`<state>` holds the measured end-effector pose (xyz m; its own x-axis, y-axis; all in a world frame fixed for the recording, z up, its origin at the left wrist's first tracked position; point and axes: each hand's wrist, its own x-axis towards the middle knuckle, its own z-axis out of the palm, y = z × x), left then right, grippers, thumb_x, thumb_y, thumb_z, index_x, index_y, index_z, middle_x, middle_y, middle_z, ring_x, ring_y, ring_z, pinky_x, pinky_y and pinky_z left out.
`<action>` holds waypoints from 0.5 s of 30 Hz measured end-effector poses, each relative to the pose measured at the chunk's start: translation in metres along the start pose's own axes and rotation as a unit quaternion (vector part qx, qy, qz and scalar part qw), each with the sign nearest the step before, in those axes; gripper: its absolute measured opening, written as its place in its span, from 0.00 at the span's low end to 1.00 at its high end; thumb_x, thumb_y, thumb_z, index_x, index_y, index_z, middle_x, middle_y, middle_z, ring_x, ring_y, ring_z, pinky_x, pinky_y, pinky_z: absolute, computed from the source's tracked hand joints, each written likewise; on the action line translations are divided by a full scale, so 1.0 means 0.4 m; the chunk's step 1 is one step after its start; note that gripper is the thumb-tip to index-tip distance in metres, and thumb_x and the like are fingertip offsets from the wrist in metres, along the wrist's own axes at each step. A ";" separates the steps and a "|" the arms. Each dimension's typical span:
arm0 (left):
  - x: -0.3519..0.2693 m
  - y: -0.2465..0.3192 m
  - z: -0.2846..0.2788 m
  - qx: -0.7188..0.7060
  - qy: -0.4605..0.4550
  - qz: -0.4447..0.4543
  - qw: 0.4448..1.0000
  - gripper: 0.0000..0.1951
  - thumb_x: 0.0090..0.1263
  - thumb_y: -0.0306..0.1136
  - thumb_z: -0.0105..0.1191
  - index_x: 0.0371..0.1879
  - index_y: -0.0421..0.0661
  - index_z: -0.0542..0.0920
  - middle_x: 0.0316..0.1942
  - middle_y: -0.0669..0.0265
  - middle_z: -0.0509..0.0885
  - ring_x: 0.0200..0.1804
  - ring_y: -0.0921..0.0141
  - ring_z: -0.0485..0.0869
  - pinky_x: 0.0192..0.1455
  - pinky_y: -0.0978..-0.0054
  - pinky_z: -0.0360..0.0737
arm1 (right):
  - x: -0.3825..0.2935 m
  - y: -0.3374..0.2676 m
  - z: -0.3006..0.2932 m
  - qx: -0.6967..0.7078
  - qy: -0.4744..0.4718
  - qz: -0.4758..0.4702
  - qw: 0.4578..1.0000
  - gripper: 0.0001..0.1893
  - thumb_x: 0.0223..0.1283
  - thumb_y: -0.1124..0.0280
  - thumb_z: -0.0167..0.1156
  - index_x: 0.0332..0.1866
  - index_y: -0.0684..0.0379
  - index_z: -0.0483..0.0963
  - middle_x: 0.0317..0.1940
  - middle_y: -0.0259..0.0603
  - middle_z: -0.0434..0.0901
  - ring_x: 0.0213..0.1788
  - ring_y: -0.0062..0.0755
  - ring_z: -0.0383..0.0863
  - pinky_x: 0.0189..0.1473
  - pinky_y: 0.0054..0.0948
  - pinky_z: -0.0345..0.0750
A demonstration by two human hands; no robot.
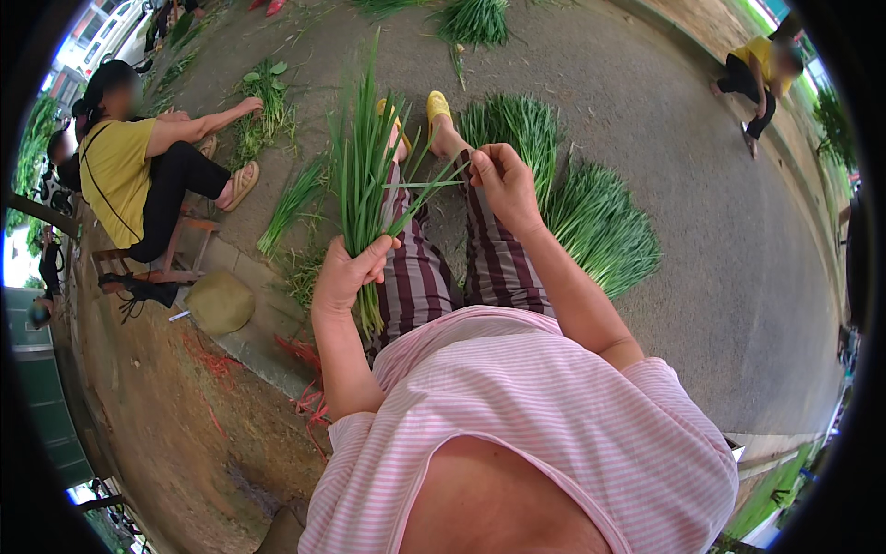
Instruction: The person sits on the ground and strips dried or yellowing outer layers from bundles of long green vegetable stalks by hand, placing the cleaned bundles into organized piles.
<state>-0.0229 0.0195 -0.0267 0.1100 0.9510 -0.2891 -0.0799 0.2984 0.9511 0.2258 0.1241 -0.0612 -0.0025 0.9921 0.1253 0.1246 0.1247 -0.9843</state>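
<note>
My left hand (pixel 351 271) is wrapped around the lower stalks of a bunch of garlic chives (pixel 361 180). The bunch stands nearly upright above my left thigh, its pale cut ends showing below the fist. To the right, my right hand (pixel 507 185) pinches the tips of a few leaves (pixel 436 185) that slant away from the bunch. Beyond my right forearm lie two thick heaps of chives, a nearer one (pixel 602 225) and a farther one (pixel 519 135). A small loose bundle (pixel 294 201) rests on the pavement left of the held bunch.
At the left, a person in a yellow shirt (pixel 118 156) sits on a wooden stool (pixel 183 246), one hand at a green pile (pixel 263 114). An olive round object (pixel 220 302) and red strings (pixel 308 388) lie nearby. More chives (pixel 474 21) lie ahead; another person (pixel 754 76) is far right.
</note>
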 end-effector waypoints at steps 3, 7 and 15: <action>-0.001 -0.001 0.012 0.001 0.003 -0.013 1.000 0.12 0.72 0.37 0.59 0.34 0.39 0.84 0.14 0.78 0.70 0.16 0.84 0.65 0.22 0.82 0.67 | 0.000 0.008 0.015 0.136 0.015 0.069 0.988 0.15 0.72 0.61 0.57 0.45 0.65 0.73 0.31 0.33 0.78 0.29 0.20 0.78 0.36 0.22 0.79; 0.000 -0.006 0.013 0.001 -0.001 -0.009 1.000 0.12 0.71 0.37 0.59 0.34 0.39 0.84 0.14 0.78 0.70 0.16 0.84 0.65 0.22 0.81 0.67 | 0.022 0.008 -0.001 0.288 0.050 0.138 0.946 0.14 0.73 0.60 0.56 0.45 0.64 0.74 0.32 0.32 0.78 0.31 0.19 0.78 0.38 0.22 0.80; -0.011 0.000 0.005 0.007 0.029 -0.025 0.999 0.12 0.70 0.38 0.61 0.33 0.39 0.84 0.14 0.77 0.70 0.17 0.83 0.66 0.22 0.81 0.67 | -0.010 -0.089 -0.038 0.285 -0.059 0.146 0.946 0.12 0.71 0.64 0.58 0.48 0.63 0.74 0.36 0.33 0.79 0.35 0.19 0.80 0.43 0.23 0.83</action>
<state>-0.0215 0.0152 -0.0253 0.0568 0.9380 -0.3420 -0.0623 0.3452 0.9365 0.2366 0.1157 -0.0249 -0.1652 0.9757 -0.1436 -0.4174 -0.2011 -0.8862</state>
